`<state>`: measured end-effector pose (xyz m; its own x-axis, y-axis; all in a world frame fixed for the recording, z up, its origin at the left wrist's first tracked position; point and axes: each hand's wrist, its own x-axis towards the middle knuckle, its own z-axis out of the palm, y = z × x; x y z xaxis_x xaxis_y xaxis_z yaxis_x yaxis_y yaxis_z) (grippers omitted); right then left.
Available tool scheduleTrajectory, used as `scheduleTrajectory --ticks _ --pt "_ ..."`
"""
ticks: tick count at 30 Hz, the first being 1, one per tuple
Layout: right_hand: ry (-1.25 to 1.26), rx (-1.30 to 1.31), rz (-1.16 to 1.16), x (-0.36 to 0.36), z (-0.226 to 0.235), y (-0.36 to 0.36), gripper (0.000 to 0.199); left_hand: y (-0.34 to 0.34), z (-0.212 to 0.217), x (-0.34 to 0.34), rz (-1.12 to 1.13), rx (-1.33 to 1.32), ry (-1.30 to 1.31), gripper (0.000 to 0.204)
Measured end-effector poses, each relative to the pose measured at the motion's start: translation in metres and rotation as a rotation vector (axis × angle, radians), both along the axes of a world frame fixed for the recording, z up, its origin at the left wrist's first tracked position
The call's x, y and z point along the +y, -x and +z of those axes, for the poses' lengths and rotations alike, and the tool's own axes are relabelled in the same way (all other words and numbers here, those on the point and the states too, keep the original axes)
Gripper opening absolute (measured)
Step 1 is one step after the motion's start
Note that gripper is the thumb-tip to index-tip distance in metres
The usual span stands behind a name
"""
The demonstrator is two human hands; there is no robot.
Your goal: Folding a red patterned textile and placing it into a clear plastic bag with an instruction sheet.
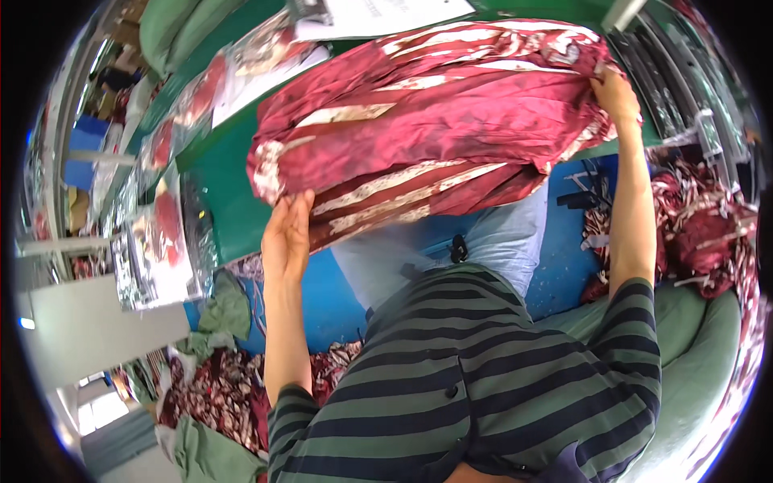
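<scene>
A dark red garment with cream patterned stripes is spread lengthwise across the green table, its near edge hanging over my lap. The cloth is loosely folded and wrinkled, so its exact cut cannot be told. At its near left corner, my left hand has the edge pinched between thumb and fingers, palm turned upward. My right hand grips the far right end, its fingers partly hidden by the fabric.
Clear-bagged garments with printed cards line the table's left side. White papers lie at the back. Dark plastic packets are stacked on the right. Heaps of red patterned cloth flank me, and a green cloth lies at lower left.
</scene>
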<state>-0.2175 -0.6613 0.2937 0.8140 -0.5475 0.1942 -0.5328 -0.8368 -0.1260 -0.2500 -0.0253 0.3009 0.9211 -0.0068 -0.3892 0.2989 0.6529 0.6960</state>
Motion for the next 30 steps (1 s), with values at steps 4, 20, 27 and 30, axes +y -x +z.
scheduleTrajectory --ticks 4,20,27,30 --pt "0.028 -0.047 0.137 -0.016 -0.018 -0.003 0.026 0.004 0.008 -0.008 0.123 -0.354 -0.499 0.032" --pt "-0.125 -0.209 0.56 0.016 -0.009 0.045 0.047 -0.075 -0.02 0.039 -0.098 -0.861 -1.665 0.023" --pt "0.07 -0.155 0.816 0.093 0.022 0.112 0.068 -0.01 0.011 0.066 -0.309 -1.312 -2.224 0.057" --pt "0.095 -0.089 0.932 0.108 0.01 0.126 0.071 0.008 -0.001 0.086 -0.627 -1.387 -2.232 0.061"
